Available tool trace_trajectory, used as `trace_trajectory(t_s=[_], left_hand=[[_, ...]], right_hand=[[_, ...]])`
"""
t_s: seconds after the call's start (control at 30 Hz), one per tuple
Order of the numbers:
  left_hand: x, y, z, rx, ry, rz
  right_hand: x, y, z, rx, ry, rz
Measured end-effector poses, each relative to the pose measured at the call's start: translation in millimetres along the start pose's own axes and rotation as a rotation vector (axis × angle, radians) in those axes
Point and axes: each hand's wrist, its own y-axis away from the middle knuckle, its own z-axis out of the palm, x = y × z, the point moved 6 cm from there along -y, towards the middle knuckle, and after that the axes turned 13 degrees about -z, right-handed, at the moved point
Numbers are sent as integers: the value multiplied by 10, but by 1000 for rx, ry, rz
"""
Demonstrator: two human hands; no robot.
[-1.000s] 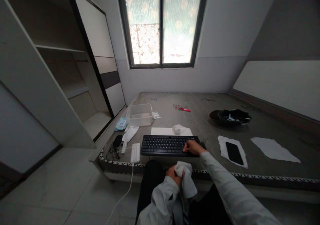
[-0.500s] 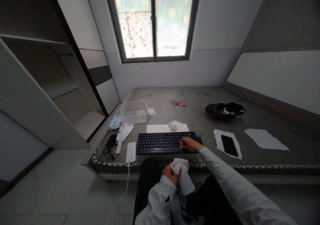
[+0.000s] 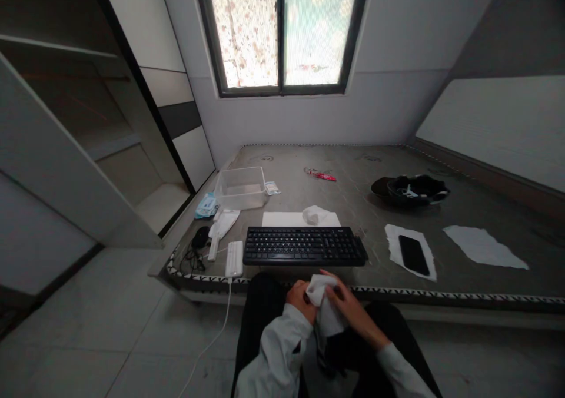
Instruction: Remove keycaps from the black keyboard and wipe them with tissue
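Observation:
Both my hands are over my lap, below the platform's front edge. My left hand (image 3: 299, 299) is closed around a crumpled white cloth (image 3: 321, 305). My right hand (image 3: 351, 309) has its fingers on the same cloth from the right side. Just beyond them a black keyboard (image 3: 304, 246) lies flat on the grey platform (image 3: 344, 198), with nothing touching it. A white sheet (image 3: 282, 219) with a balled white tissue (image 3: 314, 214) on it lies behind the keyboard.
Left of the keyboard are a white power bank (image 3: 234, 258) with a cable, a black mouse (image 3: 202, 236) and a clear plastic tub (image 3: 242, 187). To the right, a black phone (image 3: 410, 254) lies on white paper, with a black helmet (image 3: 412, 188) farther back. An open wardrobe (image 3: 79, 127) stands at left.
My right hand left the keyboard's right end and came back to my lap, onto the white cloth in my left hand. The view shifted slightly.

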Motion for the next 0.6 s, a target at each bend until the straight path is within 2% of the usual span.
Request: trace_trajectory(t_s=[0.07,0.13,0.17,0.23,0.3,0.37,0.5,0.6], left_hand=[[80,60,13,-69,5,1],[206,197,-50,-114,104,-9],[289,302,-124,-110,191,-16],[538,601,-362,-65,477,70],[764,950,-599,-85,856,81],[957,1281,-795,-87,1092,8],[1244,1769,-1069,-6,1282,-142],[1383,2025,-1195,39,1288,-136]], right_hand=[[155,211,82,71,-58,77],[298,346,37,204,-84,147],[356,393,-14,267,-89,175],[435,458,-132,350,-79,212],[465,490,-218,356,-51,226],[470,505,-258,334,-39,234],[465,515,-260,326,-62,253],[452,525,-256,317,-27,264]])
